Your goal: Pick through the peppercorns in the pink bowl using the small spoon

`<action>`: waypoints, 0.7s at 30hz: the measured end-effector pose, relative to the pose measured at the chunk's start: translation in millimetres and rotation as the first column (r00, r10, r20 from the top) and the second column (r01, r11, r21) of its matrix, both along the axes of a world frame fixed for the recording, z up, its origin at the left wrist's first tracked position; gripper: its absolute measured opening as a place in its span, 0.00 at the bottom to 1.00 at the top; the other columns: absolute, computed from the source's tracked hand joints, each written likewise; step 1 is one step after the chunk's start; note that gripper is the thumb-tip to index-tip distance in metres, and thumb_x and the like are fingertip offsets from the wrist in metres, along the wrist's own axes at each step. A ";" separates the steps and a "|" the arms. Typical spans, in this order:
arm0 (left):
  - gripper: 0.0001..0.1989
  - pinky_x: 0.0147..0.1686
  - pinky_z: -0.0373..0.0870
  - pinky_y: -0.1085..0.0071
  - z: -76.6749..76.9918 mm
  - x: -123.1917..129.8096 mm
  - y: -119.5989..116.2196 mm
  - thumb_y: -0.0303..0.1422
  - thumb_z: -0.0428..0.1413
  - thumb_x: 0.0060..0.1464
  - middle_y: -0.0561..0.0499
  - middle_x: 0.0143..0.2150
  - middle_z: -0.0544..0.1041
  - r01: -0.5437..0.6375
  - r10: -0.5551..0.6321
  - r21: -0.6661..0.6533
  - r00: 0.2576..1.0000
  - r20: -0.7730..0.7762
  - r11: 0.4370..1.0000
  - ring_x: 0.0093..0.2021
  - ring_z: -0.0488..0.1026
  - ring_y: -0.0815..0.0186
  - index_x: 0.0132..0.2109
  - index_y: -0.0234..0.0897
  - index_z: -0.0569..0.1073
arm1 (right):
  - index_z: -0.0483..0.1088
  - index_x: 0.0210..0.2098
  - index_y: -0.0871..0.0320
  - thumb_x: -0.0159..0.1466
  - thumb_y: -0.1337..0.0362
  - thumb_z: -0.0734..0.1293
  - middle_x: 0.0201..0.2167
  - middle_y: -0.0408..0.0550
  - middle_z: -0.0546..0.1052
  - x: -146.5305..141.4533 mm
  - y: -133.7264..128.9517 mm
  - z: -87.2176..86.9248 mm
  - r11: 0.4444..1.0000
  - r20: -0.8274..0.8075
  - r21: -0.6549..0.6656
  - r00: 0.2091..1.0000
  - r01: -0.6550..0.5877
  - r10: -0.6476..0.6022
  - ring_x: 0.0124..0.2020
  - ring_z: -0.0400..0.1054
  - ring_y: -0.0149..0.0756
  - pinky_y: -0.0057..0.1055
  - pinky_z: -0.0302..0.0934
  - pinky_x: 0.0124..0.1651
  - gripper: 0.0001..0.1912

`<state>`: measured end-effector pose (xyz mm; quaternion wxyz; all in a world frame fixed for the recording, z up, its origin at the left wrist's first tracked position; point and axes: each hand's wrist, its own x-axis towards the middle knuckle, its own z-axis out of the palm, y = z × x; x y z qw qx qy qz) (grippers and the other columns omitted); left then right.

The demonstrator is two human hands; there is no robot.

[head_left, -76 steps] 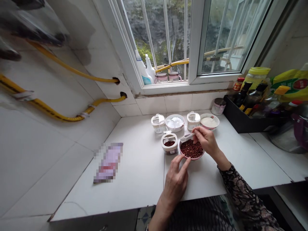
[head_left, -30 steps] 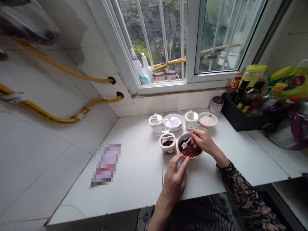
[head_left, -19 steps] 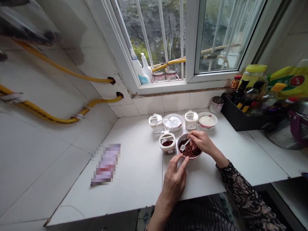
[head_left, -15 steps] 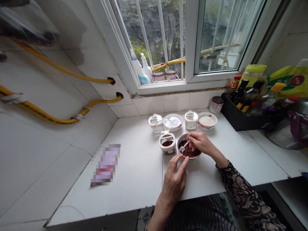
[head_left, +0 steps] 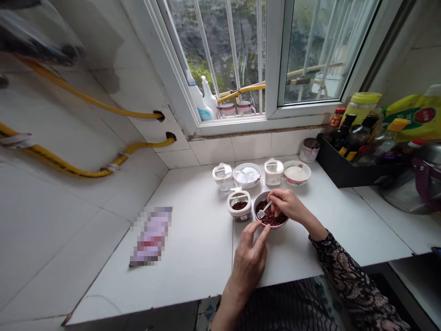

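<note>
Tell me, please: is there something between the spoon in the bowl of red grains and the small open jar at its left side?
Nothing visible. The white spoon, held by the right hand, sits in the bowl, and the small jar stands right beside it. The left hand touches the bowl's near rim, outside that gap.

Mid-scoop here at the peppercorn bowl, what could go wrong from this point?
The white spoon in the right hand is small, and the pink bowl is heaped with red peppercorns, so some may spill onto the counter. The small jar has a narrow mouth, easy to miss. The left hand only touches the bowl's rim, so it might slide.
</note>
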<state>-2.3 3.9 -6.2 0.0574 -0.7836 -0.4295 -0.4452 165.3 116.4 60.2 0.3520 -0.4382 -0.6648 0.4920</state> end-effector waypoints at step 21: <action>0.30 0.53 0.75 0.59 0.2 0.6 -0.1 0.16 0.47 0.59 0.40 0.56 0.69 -0.003 0.003 -0.010 1.000 0.000 1.000 0.58 0.69 0.58 0.65 0.41 0.64 | 0.69 0.30 0.59 0.58 0.52 0.69 0.17 0.41 0.75 2.9 8.4 1.9 0.989 -0.192 -0.123 0.976 0.081 -0.104 0.13 0.68 0.29 0.22 0.61 0.16 0.15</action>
